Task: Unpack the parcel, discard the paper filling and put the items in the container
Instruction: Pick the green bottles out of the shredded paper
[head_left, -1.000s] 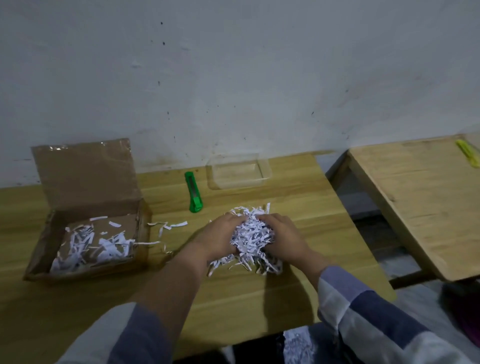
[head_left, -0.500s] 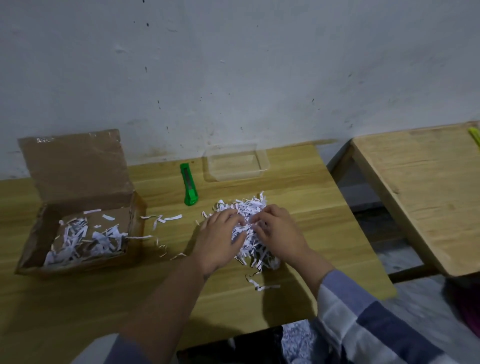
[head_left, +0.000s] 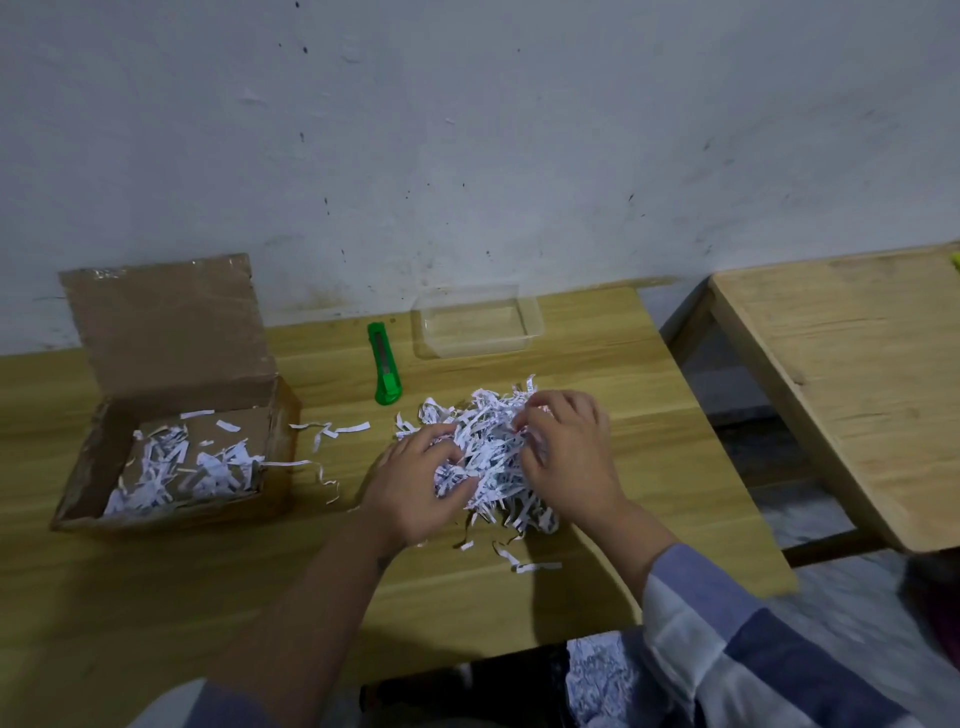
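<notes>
On the wooden desk (head_left: 519, 597) a heap of white shredded paper filling (head_left: 488, 452) lies near the middle, and both hands are buried in it. The left hand (head_left: 415, 488) rests on the heap's left side with its fingers curled down into the strips, closed loosely around a clump of them. The right hand (head_left: 566, 457) sits on the right side, its fingertips drawn together and pinching strips at the top of the heap. A few loose strips (head_left: 524, 564) lie on the desk just near of the heap, and others (head_left: 332, 431) trail between it and the parcel. The parcel, an open cardboard box (head_left: 171, 457), stands at the left with its lid tilted up against the wall, more shreds scattered on its floor. A green utility knife (head_left: 384, 371) lies just far of the heap, and to its right, by the wall, stands an empty clear plastic container (head_left: 475, 325). A second wooden table (head_left: 857, 384) is well apart at the right.
</notes>
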